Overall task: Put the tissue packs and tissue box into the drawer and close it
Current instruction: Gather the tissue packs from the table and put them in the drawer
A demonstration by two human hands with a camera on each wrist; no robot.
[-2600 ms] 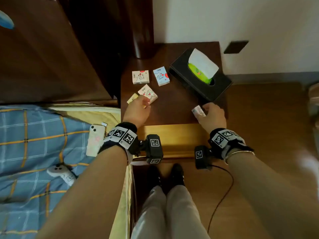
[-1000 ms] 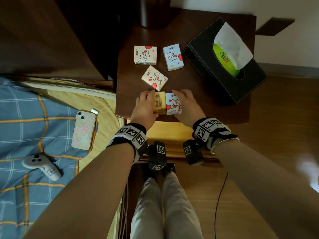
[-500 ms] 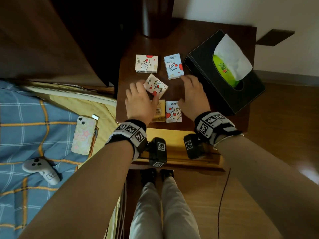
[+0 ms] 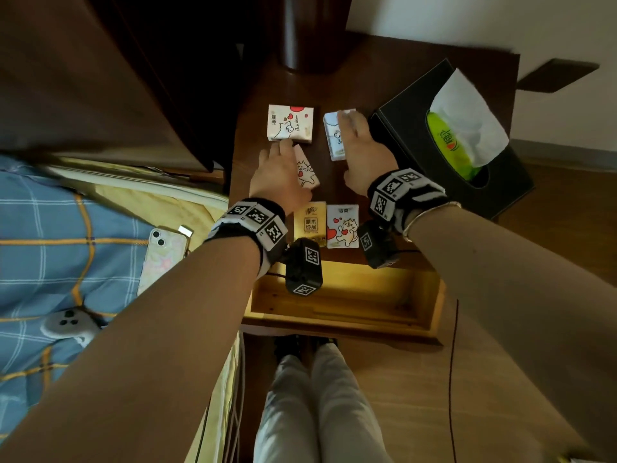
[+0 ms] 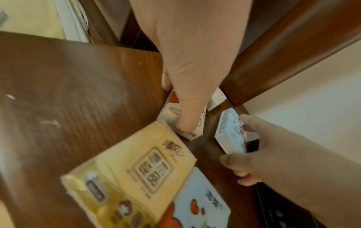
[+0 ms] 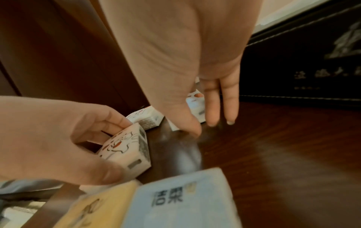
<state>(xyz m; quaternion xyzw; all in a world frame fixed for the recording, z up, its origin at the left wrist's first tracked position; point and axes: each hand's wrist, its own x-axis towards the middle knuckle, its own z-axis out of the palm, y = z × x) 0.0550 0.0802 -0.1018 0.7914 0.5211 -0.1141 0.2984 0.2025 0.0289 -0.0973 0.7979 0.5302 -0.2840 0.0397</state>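
Head view: your left hand (image 4: 280,175) pinches the cat-print pack (image 4: 307,172) and your right hand (image 4: 362,152) clasps the blue pack (image 4: 334,142) on the tabletop (image 4: 329,183) (both grips look shallow), so firm up each hold before carrying them toward the open drawer (image 4: 367,295).

Five tissue packs (image 4: 290,128), one tissue box (image 4: 407,128), one drawer (image 4: 334,305), one phone (image 4: 163,255), one controller (image 4: 68,324).

phone (image 4: 163,259) at plaid blanket (image 4: 50,228) edge | grey controller (image 4: 71,325) on blanket | black cable (image 4: 449,372) on wooden floor (image 4: 507,389)
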